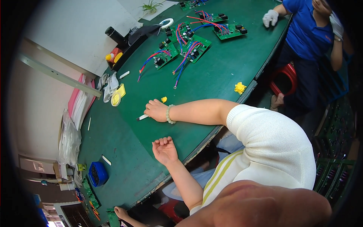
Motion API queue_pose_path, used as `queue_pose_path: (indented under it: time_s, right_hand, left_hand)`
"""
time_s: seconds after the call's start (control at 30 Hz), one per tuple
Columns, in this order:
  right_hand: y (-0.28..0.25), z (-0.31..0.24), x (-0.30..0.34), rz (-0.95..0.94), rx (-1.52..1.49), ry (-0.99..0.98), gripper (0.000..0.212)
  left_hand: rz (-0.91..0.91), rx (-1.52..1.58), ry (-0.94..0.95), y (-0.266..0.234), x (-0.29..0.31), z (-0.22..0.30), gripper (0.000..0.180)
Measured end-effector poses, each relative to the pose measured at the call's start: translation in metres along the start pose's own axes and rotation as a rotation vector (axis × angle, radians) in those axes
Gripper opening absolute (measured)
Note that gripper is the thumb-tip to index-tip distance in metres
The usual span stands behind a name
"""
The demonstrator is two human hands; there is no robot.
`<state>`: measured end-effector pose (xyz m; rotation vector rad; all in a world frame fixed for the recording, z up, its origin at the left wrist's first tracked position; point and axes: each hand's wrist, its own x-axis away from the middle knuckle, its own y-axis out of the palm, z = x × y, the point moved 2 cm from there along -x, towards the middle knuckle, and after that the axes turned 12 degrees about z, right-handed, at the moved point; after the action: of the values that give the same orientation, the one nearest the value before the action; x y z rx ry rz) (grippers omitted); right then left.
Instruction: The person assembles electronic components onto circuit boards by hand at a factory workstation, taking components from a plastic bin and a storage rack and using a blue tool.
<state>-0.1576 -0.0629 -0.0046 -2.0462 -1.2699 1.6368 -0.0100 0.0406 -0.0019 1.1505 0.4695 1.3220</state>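
My right hand (155, 110), with a bead bracelet (170, 114) at the wrist, rests on the green table, back up. Its fingers are closed on a slim white stick with a dark tip (142, 117); its exact kind is too small to tell. A small yellow crumpled piece (163, 99) lies just beyond its knuckles. Nearer the table's edge, my left hand (165, 151) is turned palm up, fingertips loosely curled and nothing in the palm.
Several green circuit boards (193, 49) with red and blue wires lie farther along the table (124, 136). A yellow crumpled lump (239, 88) sits by the edge. A blue bowl (98, 174) stands at left. A gloved co-worker (308, 34) sits at right.
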Motion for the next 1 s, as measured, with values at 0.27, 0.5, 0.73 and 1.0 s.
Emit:
queue_pose_path:
  time_s: [0.27, 0.5, 0.73, 1.0]
  right_hand:
    - [-0.021, -0.008, -0.008, 0.348, -0.245, 0.052, 0.029]
    - [-0.031, -0.004, -0.005, 0.336, -0.278, 0.083, 0.034]
    - [-0.006, 0.004, -0.003, 0.015, 0.095, 0.058, 0.029]
    - [-0.001, 0.013, -0.002, 0.023, 0.085, -0.019, 0.018]
  left_hand:
    - [-0.003, 0.007, 0.006, -0.002, -0.002, 0.002, 0.021]
    - [0.001, 0.007, -0.006, -0.001, -0.001, -0.003, 0.022]
    - [-0.053, 0.005, -0.017, -0.004, -0.006, -0.004, 0.022]
    - [-0.037, 0.077, -0.054, -0.007, -0.009, -0.006, 0.022]
